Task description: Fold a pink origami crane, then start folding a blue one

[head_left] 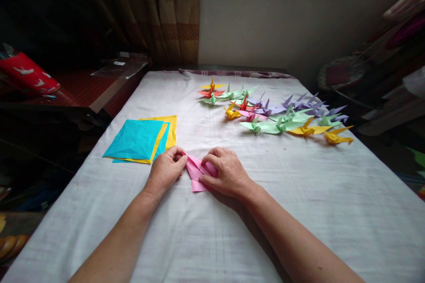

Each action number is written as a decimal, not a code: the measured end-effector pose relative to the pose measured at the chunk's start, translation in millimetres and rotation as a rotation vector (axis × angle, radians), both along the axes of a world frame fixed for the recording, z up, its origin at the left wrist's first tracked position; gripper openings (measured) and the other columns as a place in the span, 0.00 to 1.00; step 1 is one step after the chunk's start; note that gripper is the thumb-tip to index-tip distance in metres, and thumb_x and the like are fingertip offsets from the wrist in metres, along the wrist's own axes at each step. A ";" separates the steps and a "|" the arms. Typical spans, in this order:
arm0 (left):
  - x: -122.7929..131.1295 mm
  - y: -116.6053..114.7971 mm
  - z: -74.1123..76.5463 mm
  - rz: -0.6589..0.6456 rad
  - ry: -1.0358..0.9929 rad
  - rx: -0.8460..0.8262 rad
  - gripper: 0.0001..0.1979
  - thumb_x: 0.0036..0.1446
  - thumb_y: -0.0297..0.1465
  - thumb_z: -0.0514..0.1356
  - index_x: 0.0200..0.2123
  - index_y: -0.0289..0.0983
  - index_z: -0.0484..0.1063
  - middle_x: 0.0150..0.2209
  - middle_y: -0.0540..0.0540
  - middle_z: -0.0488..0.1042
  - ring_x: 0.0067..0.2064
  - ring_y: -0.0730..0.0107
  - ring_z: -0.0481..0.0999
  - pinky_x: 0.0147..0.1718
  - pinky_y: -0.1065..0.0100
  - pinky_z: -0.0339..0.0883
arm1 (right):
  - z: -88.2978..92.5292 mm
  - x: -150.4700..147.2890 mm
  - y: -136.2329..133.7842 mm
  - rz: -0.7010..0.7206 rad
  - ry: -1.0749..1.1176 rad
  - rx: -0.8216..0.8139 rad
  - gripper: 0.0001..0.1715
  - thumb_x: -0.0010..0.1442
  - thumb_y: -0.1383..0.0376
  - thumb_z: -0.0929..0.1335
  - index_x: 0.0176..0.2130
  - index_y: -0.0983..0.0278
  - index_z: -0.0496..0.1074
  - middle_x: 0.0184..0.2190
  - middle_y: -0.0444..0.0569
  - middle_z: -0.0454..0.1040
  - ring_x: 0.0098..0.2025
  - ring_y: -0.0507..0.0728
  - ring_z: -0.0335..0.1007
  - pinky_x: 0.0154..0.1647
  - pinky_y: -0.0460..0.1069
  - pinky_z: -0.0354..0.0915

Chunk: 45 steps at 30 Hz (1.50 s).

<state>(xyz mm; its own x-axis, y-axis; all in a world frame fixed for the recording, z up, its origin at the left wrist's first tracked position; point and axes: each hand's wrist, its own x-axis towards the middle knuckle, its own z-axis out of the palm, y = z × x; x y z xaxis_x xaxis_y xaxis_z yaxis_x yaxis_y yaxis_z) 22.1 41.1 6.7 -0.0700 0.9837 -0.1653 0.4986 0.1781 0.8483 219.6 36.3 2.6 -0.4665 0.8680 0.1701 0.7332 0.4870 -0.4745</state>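
Note:
A partly folded pink paper [195, 176] lies on the white cloth [299, 194] in front of me. My left hand [167, 168] pinches its upper left corner with curled fingers. My right hand [226, 171] presses down on its right side, fingers bent over the folds, and covers part of the sheet.
A stack of flat turquoise and yellow paper squares [141, 140] lies to the left of my hands. Several finished paper cranes [275, 115] in yellow, green, purple, pink and red are spread at the far right. A dark wooden table [79, 93] with a red case [28, 75] stands at the left.

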 end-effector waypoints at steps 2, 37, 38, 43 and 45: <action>-2.4 0.7 -2.1 0.002 0.074 0.049 0.11 0.52 0.39 0.58 0.36 0.39 0.71 0.23 0.55 0.74 0.18 0.74 0.69 0.18 0.74 0.61 | -0.3 0.2 0.0 0.002 -0.004 0.005 0.16 0.51 0.55 0.76 0.38 0.60 0.76 0.43 0.50 0.74 0.44 0.60 0.67 0.44 0.53 0.59; -8.6 -6.4 -14.4 -0.654 0.771 0.289 0.25 0.70 0.38 0.45 0.68 0.46 0.56 0.69 0.46 0.56 0.72 0.49 0.46 0.65 0.35 0.36 | -2.2 28.7 -42.0 0.374 -0.209 -0.072 0.39 0.69 0.47 0.60 0.70 0.61 0.51 0.70 0.52 0.52 0.72 0.62 0.44 0.72 0.64 0.34; -8.0 -6.7 -13.2 -0.653 0.773 0.285 0.25 0.70 0.38 0.45 0.68 0.46 0.57 0.69 0.46 0.56 0.72 0.49 0.46 0.65 0.35 0.36 | -1.1 33.0 -43.8 0.385 -0.207 -0.086 0.39 0.69 0.47 0.60 0.70 0.60 0.50 0.70 0.52 0.52 0.72 0.62 0.44 0.72 0.65 0.34; -2.9 -9.7 -4.7 -0.636 0.795 0.243 0.28 0.67 0.43 0.50 0.67 0.45 0.58 0.70 0.44 0.55 0.72 0.45 0.45 0.65 0.35 0.36 | 2.4 51.9 -53.9 0.389 -0.217 -0.118 0.38 0.69 0.48 0.61 0.70 0.58 0.50 0.69 0.50 0.54 0.72 0.63 0.44 0.72 0.67 0.34; -1.8 -10.6 -1.8 -0.641 0.808 0.225 0.29 0.65 0.44 0.51 0.68 0.45 0.56 0.70 0.44 0.53 0.72 0.45 0.45 0.65 0.36 0.35 | 3.1 55.1 -56.5 0.378 -0.225 -0.113 0.37 0.69 0.49 0.61 0.70 0.57 0.51 0.69 0.50 0.54 0.72 0.63 0.45 0.71 0.67 0.35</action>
<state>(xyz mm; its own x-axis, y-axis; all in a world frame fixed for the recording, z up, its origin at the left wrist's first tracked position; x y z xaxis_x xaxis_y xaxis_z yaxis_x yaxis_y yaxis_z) 20.3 30.6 5.0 0.4658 0.8780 -0.1105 0.8754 -0.4389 0.2027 274.7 -20.1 5.6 -0.7690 0.6367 -0.0577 0.6046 0.6950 -0.3892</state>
